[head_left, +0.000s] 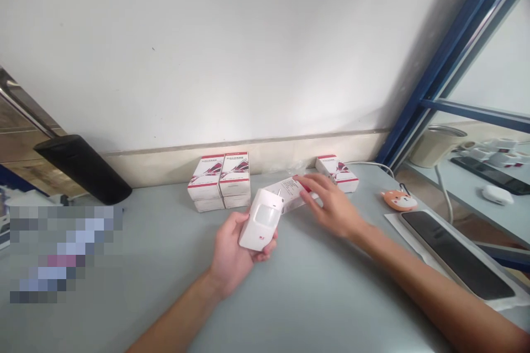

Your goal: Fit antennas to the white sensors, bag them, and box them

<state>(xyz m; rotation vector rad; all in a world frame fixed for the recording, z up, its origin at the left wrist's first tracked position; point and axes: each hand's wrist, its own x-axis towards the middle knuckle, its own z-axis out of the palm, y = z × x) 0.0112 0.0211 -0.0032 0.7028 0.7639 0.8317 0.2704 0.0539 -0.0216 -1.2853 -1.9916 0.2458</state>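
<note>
My left hand (234, 251) is closed around a white motion-sensor device (261, 219), holding it upright above the grey table (165, 265). My right hand (329, 201) reaches forward with fingers stretched out, its fingertips touching a white and red carton (285, 190) lying flat on the table just behind the device. Another white and red box (336, 171) lies right behind that hand.
Stacked white and red boxes (219, 181) stand against the wall. An orange animal-shaped trinket (399, 199) and a dark tablet (455, 253) on white paper lie at the right. A black object (83, 168) leans at the left. Blue window frame (447, 55) at right.
</note>
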